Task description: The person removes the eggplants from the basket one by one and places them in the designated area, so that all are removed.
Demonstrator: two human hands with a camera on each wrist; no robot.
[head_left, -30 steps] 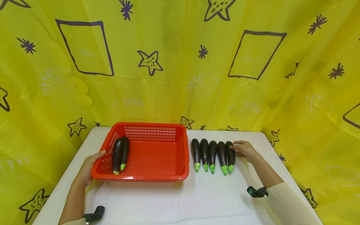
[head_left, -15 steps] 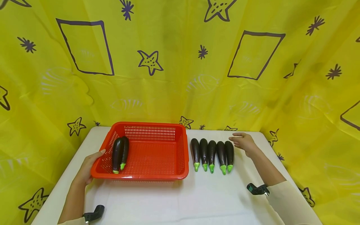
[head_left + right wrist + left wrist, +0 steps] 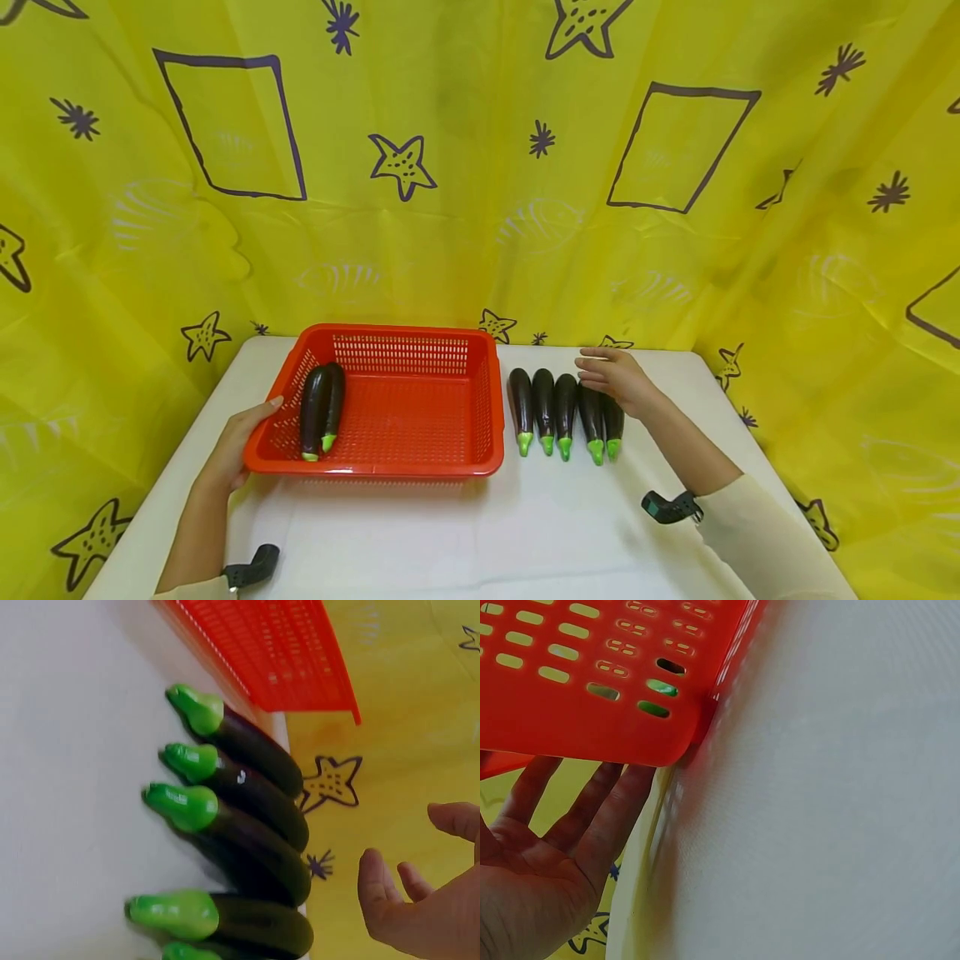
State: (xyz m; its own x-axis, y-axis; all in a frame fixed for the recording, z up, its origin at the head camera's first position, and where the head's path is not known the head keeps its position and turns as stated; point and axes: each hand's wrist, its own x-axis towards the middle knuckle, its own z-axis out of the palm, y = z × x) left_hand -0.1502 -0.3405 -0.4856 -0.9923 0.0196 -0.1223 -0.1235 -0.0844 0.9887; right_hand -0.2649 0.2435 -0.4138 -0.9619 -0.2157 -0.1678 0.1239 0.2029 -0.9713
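A yellow curtain [image 3: 465, 108] fills the upper frame before you, printed with stars and plain outlines, and below it your white counter [image 3: 390, 542] spreads across the lower half. At centre-left on that counter sits the red basket [image 3: 375, 470], its long side facing you, which probably keeps its whole mouth within reach of both arms. Your left hand [image 3: 238, 443] holds the basket's left rim, thumb on top and fingers beneath — most likely to steady it against sliding. Your right hand [image 3: 621, 382], right of centre, is wide and holds nothing; its fingers are apart, and it hovers over the far ends of the row's last two pieces, apart from them in the right wrist view. That row, five dark eggplants [image 3: 566, 408], lies just right of the basket, three close together and then two after a slight gap, perhaps so each can be taken singly. Two more eggplants [image 3: 315, 412] rest side by side inside, near the left wall. All seven point their green stem ends [image 3: 596, 452] toward the bottom of the frame — presumably a matter of tidy alignment.
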